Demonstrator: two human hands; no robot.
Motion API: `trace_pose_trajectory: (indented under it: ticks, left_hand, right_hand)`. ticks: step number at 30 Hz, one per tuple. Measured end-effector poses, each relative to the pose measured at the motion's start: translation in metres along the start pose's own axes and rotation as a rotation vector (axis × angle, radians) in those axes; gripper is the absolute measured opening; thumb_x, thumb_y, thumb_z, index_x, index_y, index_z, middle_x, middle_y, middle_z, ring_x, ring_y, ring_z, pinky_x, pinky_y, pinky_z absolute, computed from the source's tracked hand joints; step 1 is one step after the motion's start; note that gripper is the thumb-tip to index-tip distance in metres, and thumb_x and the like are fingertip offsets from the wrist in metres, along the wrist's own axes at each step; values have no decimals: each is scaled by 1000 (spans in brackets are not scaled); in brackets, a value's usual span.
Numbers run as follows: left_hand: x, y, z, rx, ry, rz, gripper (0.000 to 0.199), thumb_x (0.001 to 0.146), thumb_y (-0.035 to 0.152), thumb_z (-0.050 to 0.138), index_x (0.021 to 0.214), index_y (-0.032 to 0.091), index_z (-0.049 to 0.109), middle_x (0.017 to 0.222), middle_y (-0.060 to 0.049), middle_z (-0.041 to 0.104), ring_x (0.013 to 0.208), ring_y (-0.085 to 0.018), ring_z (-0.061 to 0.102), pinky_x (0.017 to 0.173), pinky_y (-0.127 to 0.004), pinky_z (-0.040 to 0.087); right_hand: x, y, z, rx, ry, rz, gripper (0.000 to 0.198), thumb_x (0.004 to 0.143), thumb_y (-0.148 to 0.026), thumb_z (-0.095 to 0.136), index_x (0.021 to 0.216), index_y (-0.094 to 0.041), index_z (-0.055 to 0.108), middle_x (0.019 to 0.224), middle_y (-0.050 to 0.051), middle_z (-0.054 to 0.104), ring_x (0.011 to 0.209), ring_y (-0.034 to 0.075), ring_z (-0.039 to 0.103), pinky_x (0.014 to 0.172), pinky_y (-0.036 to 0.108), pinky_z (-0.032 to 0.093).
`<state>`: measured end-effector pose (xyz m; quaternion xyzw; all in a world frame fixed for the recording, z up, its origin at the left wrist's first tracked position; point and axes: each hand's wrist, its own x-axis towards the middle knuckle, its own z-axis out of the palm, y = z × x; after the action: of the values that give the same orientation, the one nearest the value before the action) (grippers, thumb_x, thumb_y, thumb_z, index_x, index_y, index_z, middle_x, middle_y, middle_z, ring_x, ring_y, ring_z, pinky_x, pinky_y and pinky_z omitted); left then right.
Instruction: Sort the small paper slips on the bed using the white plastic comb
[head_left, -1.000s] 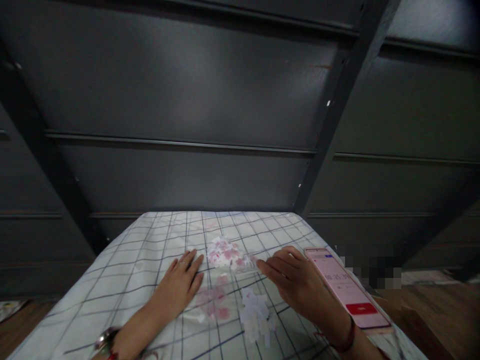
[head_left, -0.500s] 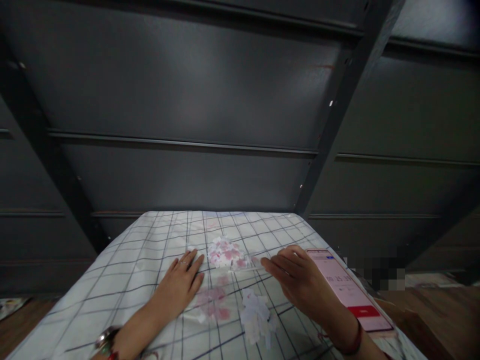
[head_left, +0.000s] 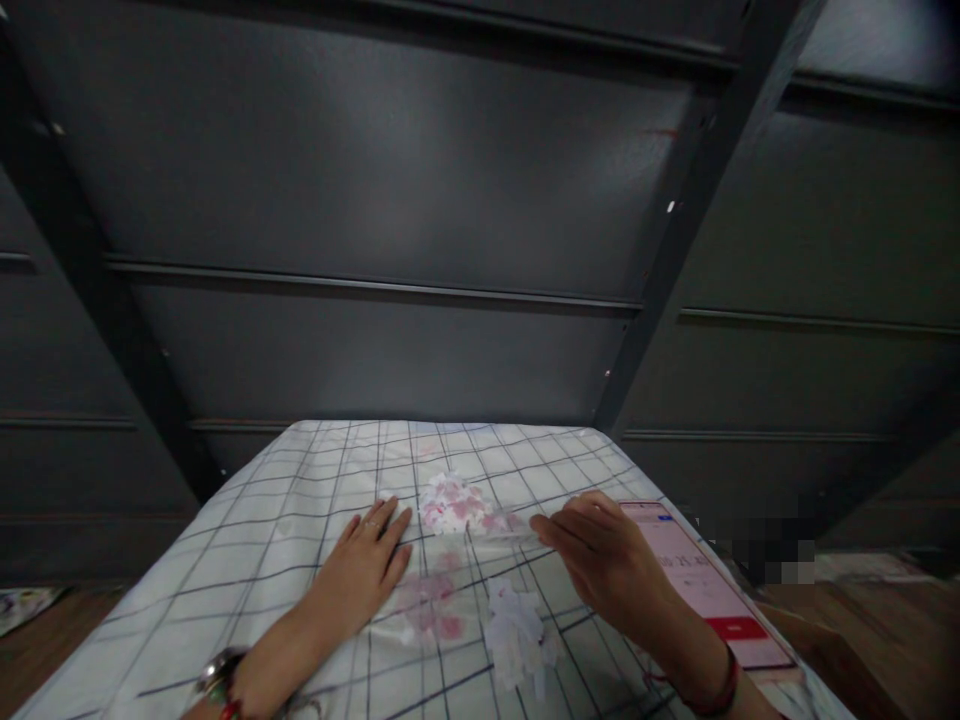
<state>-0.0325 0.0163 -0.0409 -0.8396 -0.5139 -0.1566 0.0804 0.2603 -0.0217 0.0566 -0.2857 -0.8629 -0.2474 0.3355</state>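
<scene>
Right hand (head_left: 596, 550) slid rightward pinching clear film (head_left: 514, 527), looks only partway clear of the scrap pile (head_left: 452, 503), left hand (head_left: 365, 562) flat, fingers apart.

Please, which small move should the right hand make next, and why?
Perhaps the right hand should gently draw the clear film rightward: its fingertips seem to pinch one end, and the other reaches the pink-and-white pile.
</scene>
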Motion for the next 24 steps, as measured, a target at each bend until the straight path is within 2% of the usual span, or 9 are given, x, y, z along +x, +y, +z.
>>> trace_pose_trajectory:
  ticks: [4, 9, 12, 18, 24]
  left_hand:
    - [2, 2, -5, -7, -26, -13, 42, 91, 31, 35, 126, 14, 50, 132, -17, 48, 121, -31, 44, 96, -50, 38]
    - [2, 4, -8, -2, -70, -26, 43, 90, 29, 36, 126, 11, 50, 133, -19, 47, 122, -32, 43, 97, -50, 37]
    - [2, 3, -5, 0, -58, -36, 42, 90, 31, 36, 127, 14, 49, 134, -17, 47, 123, -30, 43, 97, -49, 37]
    - [3, -1, -7, -67, -55, -69, 42, 91, 34, 36, 126, 16, 49, 134, -14, 48, 122, -28, 44, 98, -46, 37]
    - [4, -2, -15, -81, -100, -85, 44, 89, 33, 40, 127, 12, 48, 137, -16, 43, 126, -30, 38, 101, -43, 35]
  right_hand:
    - [4, -7, -2, 64, -23, -27, 23, 81, 0, 41, 93, -14, 56, 64, 0, 57, 60, 13, 46, 62, 29, 39]
    - [2, -4, -1, 27, 39, -17, 25, 82, 1, 40, 96, -13, 55, 69, 2, 61, 63, 14, 49, 63, 30, 40]
    - [3, -7, 3, 1, 15, -2, 27, 83, 1, 38, 97, -14, 55, 68, 2, 61, 62, 13, 50, 63, 29, 40]
    - [7, -18, 3, 130, 24, -48, 24, 82, 1, 41, 95, -13, 55, 69, 1, 61, 63, 12, 50, 65, 29, 40]
    - [-3, 2, -10, 66, 6, 5, 25, 82, -1, 43, 96, -15, 58, 66, 2, 58, 61, 13, 46, 59, 28, 38]
